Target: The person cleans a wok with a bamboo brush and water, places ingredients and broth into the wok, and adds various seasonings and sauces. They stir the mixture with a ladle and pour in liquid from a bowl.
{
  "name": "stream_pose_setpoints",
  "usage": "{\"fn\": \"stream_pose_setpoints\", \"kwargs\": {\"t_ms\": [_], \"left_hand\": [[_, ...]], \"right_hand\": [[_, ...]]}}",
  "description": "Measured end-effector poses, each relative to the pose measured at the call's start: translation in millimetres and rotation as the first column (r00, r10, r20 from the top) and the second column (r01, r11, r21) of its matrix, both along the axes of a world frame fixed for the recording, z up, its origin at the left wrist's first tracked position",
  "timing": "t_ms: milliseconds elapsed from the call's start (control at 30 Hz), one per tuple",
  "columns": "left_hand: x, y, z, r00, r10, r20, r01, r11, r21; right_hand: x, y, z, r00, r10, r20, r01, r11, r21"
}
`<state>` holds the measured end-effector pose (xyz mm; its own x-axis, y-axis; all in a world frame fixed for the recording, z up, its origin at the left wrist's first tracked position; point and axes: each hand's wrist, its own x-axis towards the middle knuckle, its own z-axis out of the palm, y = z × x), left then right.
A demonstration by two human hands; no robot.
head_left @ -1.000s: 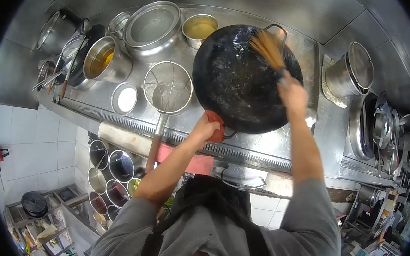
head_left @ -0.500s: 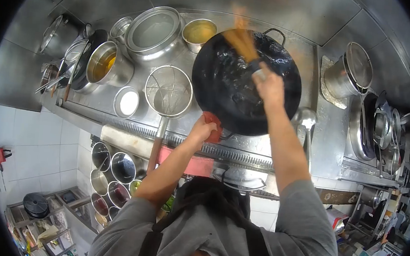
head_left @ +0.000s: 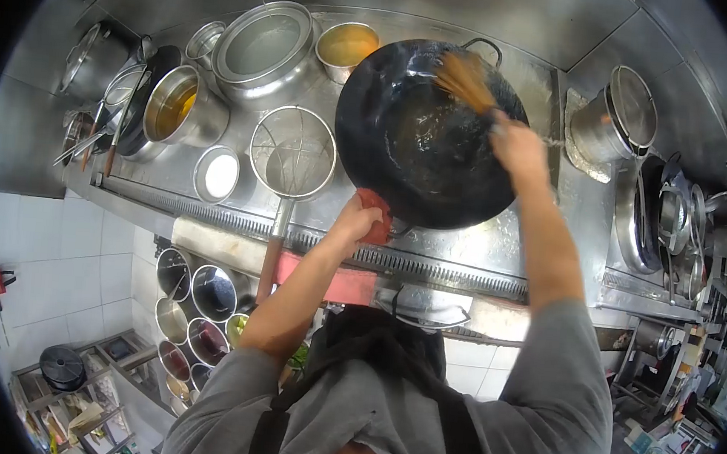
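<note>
A black wok (head_left: 371, 134) with wet, glossy water in its bottom sits on the steel range. My left hand (head_left: 355, 226) is closed on a folded red cloth (head_left: 375, 215) at the wok's near handle, which is mostly hidden. In my right hand (head_left: 521, 150) is a bamboo wok brush (head_left: 469, 80), gripped at its dark bound end. Its bristles are blurred and lie over the far right part of the wok. The wok's far loop handle (head_left: 485, 44) stands free.
Left of the wok are a wire strainer (head_left: 294, 149), a pot of yellow liquid (head_left: 346, 46), a large lidded pot (head_left: 263, 44), an oil pot (head_left: 177, 106) and a bowl of white stuff (head_left: 216, 174). Right, a strainer-topped pot (head_left: 602, 130). Several containers (head_left: 215, 292) stand below.
My right hand has moved right with the brush, and the bristles have swept to the right across the wok. The wok appears tilted slightly differently. My left hand still grips the cloth.
</note>
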<state>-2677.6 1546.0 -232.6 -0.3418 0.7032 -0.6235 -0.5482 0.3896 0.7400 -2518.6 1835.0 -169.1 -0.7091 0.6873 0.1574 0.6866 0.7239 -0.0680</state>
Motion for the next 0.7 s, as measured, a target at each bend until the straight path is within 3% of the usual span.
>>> {"fn": "stream_pose_setpoints", "kwargs": {"t_ms": [33, 100, 167, 233, 267, 333, 400, 433, 467, 533, 567, 633, 700], "left_hand": [[-1.2, 0.3, -1.9, 1.0, -0.028, -0.001, 0.028, 1.0, 0.007], [-6.3, 2.2, -3.3, 1.0, -0.011, -0.029, 0.011, 1.0, 0.01], [-1.5, -1.5, -10.1, 0.999, -0.004, -0.043, 0.005, 1.0, 0.015], [1.7, -2.8, -15.4, 0.991, 0.096, -0.089, -0.09, 0.994, 0.064], [4.2, -5.4, -15.0, 0.992, 0.086, -0.095, -0.08, 0.995, 0.067], [9.8, -10.0, -7.3, 0.978, 0.136, -0.16, -0.125, 0.989, 0.073], [12.8, -18.9, 7.2, 0.973, 0.133, -0.19, -0.124, 0.991, 0.06], [14.3, -27.9, 13.5, 0.967, 0.138, -0.214, -0.134, 0.99, 0.032], [13.4, -35.1, 19.3, 0.961, 0.15, -0.233, -0.144, 0.989, 0.043], [11.1, -45.1, 34.9, 0.948, 0.143, -0.285, -0.131, 0.99, 0.059], [12.0, -49.4, 42.4, 0.935, 0.143, -0.325, -0.126, 0.989, 0.072], [12.6, -54.4, 59.9, 0.917, 0.125, -0.378, -0.112, 0.992, 0.055], [4.3, -58.9, 73.9, 0.894, 0.109, -0.436, -0.103, 0.994, 0.038]], "right_hand": [[-23.2, -7.8, -23.6, 0.997, 0.077, -0.026, -0.078, 0.997, -0.007], [-44.1, -48.5, -37.2, 0.938, 0.104, -0.329, -0.145, 0.984, -0.102], [-30.9, -82.6, -14.6, 0.946, -0.028, -0.324, -0.107, 0.915, -0.39], [3.9, -105.5, -6.5, 0.927, 0.112, -0.359, -0.286, 0.829, -0.481], [28.4, -112.9, 2.0, 0.925, 0.104, -0.365, -0.281, 0.833, -0.477], [85.2, -112.9, 31.6, 0.959, 0.18, -0.22, -0.283, 0.678, -0.678], [144.8, -78.3, 30.1, 0.985, 0.16, -0.06, -0.154, 0.677, -0.72], [173.7, -59.6, 26.8, 0.975, 0.199, -0.097, -0.219, 0.813, -0.539], [187.4, -38.0, 38.5, 0.994, 0.101, 0.044, -0.065, 0.86, -0.506], [198.2, -10.1, 57.5, 0.988, -0.139, 0.069, 0.155, 0.882, -0.445], [199.7, -5.1, 57.9, 0.988, -0.143, 0.06, 0.155, 0.881, -0.447], [193.6, -5.8, 55.6, 0.961, -0.211, -0.178, 0.139, 0.927, -0.349], [202.0, -16.1, 46.4, 0.924, -0.251, -0.289, 0.115, 0.901, -0.417]]}}
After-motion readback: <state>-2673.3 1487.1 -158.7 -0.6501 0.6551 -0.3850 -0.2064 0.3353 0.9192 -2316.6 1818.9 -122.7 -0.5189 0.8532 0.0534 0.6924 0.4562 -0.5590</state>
